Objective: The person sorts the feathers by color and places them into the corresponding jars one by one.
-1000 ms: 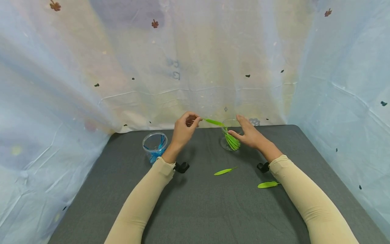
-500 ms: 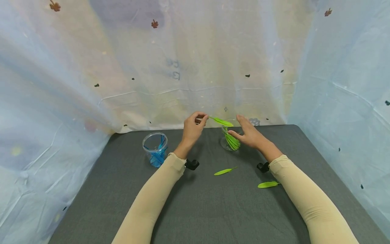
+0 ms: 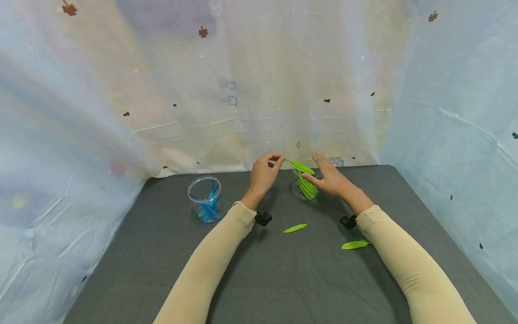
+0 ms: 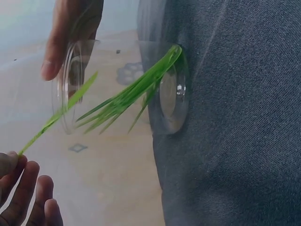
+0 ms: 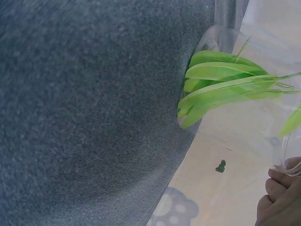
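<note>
Between left thumb and fingertips, my left hand (image 3: 264, 174) pinches the thin stem of a green feather (image 3: 302, 168). The feather's broad end reaches into the mouth of a clear jar (image 4: 127, 49). Inside that jar leans a bunch of green feathers (image 5: 225, 82), broad ends down and stems toward the mouth. My right hand (image 3: 332, 179) grips the jar near its rim, thumb on the near side and fingers behind. In the right wrist view its curled fingers (image 5: 282, 188) show at the rim.
Two loose green feathers (image 3: 296, 228) lie on the dark grey tablecloth (image 3: 259, 279) in front of the hands. A second clear jar (image 3: 204, 181) with blue strips (image 3: 208, 209) stands to the left. A patterned curtain (image 3: 259, 90) hangs behind the table.
My left hand has moved right, bringing the feather from beside the jar into its mouth, broad end dipping lower. The right hand and jar stay in place.
</note>
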Tool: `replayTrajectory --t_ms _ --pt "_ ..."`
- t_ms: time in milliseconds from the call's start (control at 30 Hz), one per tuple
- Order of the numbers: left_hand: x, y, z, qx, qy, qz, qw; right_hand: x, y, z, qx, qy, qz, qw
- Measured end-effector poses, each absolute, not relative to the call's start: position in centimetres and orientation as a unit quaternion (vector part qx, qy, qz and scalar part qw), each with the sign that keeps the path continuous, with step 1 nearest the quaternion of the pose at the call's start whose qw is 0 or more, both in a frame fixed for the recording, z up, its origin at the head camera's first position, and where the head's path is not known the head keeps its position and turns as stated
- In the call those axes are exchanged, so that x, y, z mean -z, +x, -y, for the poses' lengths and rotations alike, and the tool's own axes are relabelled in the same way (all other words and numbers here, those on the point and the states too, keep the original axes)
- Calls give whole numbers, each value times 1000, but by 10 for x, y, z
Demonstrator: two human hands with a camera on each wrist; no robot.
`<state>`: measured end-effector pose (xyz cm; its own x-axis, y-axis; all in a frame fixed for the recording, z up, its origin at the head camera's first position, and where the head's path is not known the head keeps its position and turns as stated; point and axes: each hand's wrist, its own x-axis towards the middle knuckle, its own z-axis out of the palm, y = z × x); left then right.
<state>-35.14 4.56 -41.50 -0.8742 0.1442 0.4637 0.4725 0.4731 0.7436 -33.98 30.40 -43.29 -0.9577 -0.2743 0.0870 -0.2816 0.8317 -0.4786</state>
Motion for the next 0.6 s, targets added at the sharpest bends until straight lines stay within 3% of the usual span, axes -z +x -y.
replayTrajectory --t_ms 600 --pt "424 -352 -72 417 -178 879 149 431 -336 -302 -253 144 957 8"
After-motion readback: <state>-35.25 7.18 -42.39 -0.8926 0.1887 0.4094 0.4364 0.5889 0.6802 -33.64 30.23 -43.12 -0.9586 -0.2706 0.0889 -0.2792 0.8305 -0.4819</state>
